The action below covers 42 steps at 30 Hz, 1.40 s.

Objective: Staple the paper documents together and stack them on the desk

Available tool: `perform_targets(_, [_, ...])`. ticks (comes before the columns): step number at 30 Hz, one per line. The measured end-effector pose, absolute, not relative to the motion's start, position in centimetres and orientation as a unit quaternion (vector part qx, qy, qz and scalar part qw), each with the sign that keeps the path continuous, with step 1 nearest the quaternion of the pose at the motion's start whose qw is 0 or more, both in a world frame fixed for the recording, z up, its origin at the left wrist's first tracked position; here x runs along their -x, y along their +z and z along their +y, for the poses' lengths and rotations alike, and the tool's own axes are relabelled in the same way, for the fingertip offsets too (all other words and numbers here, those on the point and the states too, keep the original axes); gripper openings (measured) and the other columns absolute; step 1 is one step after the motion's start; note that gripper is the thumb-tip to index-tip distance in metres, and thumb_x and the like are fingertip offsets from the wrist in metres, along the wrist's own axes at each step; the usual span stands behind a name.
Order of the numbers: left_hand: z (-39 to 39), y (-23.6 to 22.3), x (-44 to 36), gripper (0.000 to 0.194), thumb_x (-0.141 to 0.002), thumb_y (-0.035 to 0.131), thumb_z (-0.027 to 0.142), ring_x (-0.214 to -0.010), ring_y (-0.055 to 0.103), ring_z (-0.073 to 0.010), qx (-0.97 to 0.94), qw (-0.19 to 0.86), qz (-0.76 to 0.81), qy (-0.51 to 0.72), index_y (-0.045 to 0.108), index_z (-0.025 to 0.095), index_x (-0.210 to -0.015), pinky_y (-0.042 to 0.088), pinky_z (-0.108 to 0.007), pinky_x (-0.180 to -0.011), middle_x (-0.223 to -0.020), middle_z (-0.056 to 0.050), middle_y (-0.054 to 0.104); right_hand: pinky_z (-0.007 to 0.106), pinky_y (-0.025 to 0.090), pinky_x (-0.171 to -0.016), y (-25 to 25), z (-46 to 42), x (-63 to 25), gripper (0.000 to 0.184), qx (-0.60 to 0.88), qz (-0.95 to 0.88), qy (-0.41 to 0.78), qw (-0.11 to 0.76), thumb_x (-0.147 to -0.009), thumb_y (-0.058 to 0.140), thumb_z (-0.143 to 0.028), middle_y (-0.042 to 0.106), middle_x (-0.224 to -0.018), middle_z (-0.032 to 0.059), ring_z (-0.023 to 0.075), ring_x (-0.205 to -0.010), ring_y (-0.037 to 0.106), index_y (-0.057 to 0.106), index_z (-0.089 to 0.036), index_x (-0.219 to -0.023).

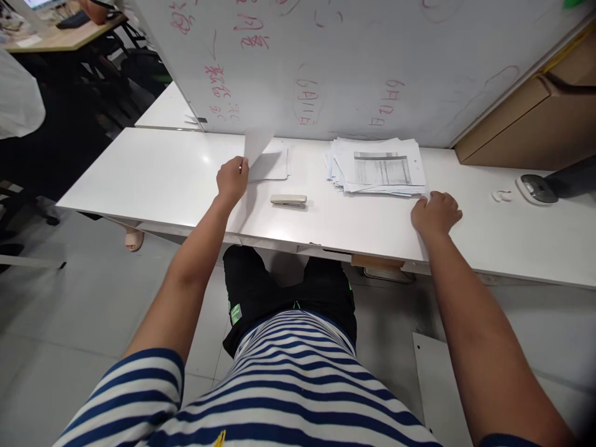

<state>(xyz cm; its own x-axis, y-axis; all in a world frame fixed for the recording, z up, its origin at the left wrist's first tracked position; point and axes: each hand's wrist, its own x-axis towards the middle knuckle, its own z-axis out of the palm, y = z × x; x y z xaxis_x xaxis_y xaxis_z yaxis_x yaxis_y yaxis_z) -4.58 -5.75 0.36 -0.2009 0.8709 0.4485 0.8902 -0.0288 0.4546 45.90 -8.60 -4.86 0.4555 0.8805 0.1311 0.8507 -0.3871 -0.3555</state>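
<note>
My left hand is closed on the edge of a sheet of paper, which stands tilted up above a small paper pile on the white table. My right hand rests on the table with its fingers curled in and nothing visible in them. Its thumb side is at the lower right corner of a thicker paper stack, whose top sheet bears a printed grey table. Between the two piles, nearer to me, lies a beige stapler, touched by neither hand.
A whiteboard with red handwriting rises behind the white table. At the right are a cardboard box, a dark cylindrical item with a grey end and a small white object. Part of another person shows at the far left.
</note>
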Motion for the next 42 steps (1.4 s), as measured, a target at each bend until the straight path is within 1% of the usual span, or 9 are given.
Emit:
perform_targets(4, [-7.6,3.2,2.4,0.033,-0.100,0.039,0.047,-0.088,0.062,-0.0221,0.632,0.045,-0.650,-0.420,0.062,0.026,-0.090,0.046,-0.035,-0.076,-0.087,-0.007,0.068,0.047,0.020,-0.109,-4.1,-9.4,-45.6,0.046,0.817,-0.529,0.007,0.230,-0.095,0.038,-0.027,0.038,-0.150,0.0244,0.0293,-0.138,0.030,0.047,-0.010,-0.137])
perform_targets(8, [-12.1,5.2,-2.9,0.033,-0.101,0.038,0.043,-0.095,0.064,-0.0213,0.699,0.050,-0.576,-0.421,0.064,0.023,-0.101,0.046,-0.034,-0.076,-0.101,-0.008,0.071,0.041,0.020,-0.115,-2.0,-12.5,-42.4,0.042,0.733,-0.556,0.007,0.392,-0.094,0.041,-0.031,0.040,-0.150,0.0195,0.0237,-0.143,0.029,0.049,-0.015,-0.132])
perform_targets(11, [-15.9,4.5,-7.8,0.031,-0.102,0.038,0.036,-0.085,0.066,-0.0193,0.793,0.059,-0.493,-0.354,0.066,0.022,-0.102,0.043,-0.033,-0.068,-0.101,-0.006,0.074,0.047,0.045,-0.099,-0.2,-16.6,-38.3,0.050,0.623,-0.482,0.335,0.517,-0.096,0.037,-0.054,0.057,-0.134,0.0165,0.0276,-0.121,0.057,0.046,-0.021,-0.133])
perform_targets(13, [-18.2,3.2,-10.8,0.030,-0.101,0.039,0.030,-0.079,0.066,-0.0179,0.854,0.072,-0.427,-0.287,0.067,0.020,-0.099,0.040,-0.032,-0.063,-0.098,-0.006,0.075,0.050,0.053,-0.087,0.6,-19.5,-35.8,0.068,0.536,-0.395,0.554,0.500,-0.088,0.033,-0.076,0.065,-0.123,0.0143,0.0314,-0.110,0.065,0.049,-0.024,-0.129])
perform_targets(16, [-20.8,0.8,-13.8,0.030,-0.100,0.041,0.025,-0.067,0.063,-0.0162,0.902,0.068,-0.377,-0.198,0.067,0.017,-0.086,0.033,-0.031,-0.058,-0.079,-0.005,0.072,0.045,0.059,-0.077,0.7,-22.9,-33.5,0.071,0.501,-0.305,0.646,0.488,-0.080,0.041,-0.083,0.071,-0.108,0.0100,0.0299,-0.099,0.069,0.060,-0.026,-0.119])
perform_targets(25, [-21.4,-1.6,-14.5,0.033,-0.095,0.056,0.048,-0.069,0.060,-0.0143,0.890,-0.182,-0.388,-0.153,0.065,0.018,-0.085,0.031,-0.026,-0.058,-0.077,-0.002,0.067,0.037,0.062,-0.069,-1.9,-25.9,-34.1,0.055,0.525,-0.232,0.638,0.513,-0.079,0.059,-0.072,0.074,-0.108,0.0065,0.0254,-0.095,0.071,0.068,-0.026,-0.108])
perform_targets(30, [-20.8,-1.0,-13.1,0.031,-0.090,0.062,0.046,-0.064,0.054,-0.0111,0.783,-0.345,-0.440,-0.272,0.062,0.018,-0.075,0.036,-0.024,-0.060,-0.071,0.002,0.063,0.037,0.063,-0.069,-2.6,-26.4,-34.6,0.040,0.509,-0.209,0.650,0.525,-0.077,0.073,-0.053,0.074,-0.108,0.0027,0.0234,-0.094,0.070,0.071,-0.024,-0.104])
perform_targets(37, [-19.9,-0.5,-8.7,0.034,-0.089,0.063,0.048,-0.060,0.045,-0.0096,0.467,-0.323,-0.565,-0.600,0.054,0.020,-0.073,0.039,-0.022,-0.058,-0.065,0.003,0.050,0.034,0.060,-0.079,-4.4,-27.2,-34.6,0.042,0.548,-0.228,0.625,0.507,-0.066,0.085,-0.043,0.077,-0.098,0.0056,0.0236,-0.094,0.072,0.074,-0.020,-0.099])
perform_targets(42, [-19.0,-1.2,-4.8,0.042,-0.087,0.064,0.050,-0.047,0.032,-0.0083,0.368,-0.309,-0.602,-0.639,0.043,0.021,-0.067,0.028,-0.022,-0.045,-0.054,0.007,0.033,0.037,0.060,-0.075,-4.4,-27.5,-34.5,0.044,0.562,-0.243,0.638,0.467,-0.067,0.084,-0.048,0.078,-0.094,0.0071,0.0250,-0.088,0.073,0.075,-0.019,-0.099])
